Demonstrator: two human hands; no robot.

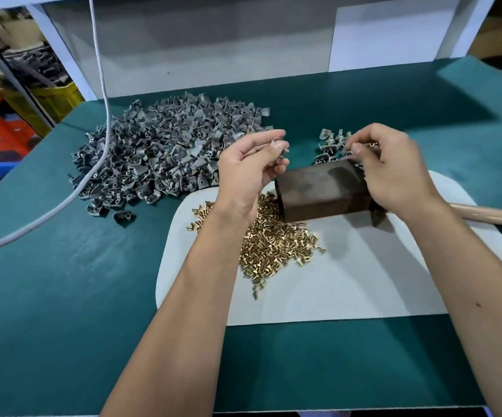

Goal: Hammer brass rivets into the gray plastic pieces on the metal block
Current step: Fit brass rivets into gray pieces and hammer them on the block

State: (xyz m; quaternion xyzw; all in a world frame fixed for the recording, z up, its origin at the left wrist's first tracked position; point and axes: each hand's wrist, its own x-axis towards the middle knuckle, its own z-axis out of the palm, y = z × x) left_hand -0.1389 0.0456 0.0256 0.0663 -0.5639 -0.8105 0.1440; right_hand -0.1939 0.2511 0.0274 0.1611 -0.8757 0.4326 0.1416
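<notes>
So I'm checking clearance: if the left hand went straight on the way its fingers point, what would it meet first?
Probably the right hand, just across the dark metal block; the left hand pinches a small gray piece, and depth is unclear.

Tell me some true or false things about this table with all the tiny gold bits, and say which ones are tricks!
1. The brass rivets lie in a heap on the white mat. True.
2. The big pile of gray plastic pieces is to the right of the metal block. False: the big pile is to its left; only a small cluster lies behind the block on the right.
3. The left hand pinches a small gray piece. True.
4. The right hand is swinging the hammer. False: the wooden handle lies on the table, and the right hand's fingers are at the block's far edge.
5. A pale cord hangs down over the big pile. True.
</notes>
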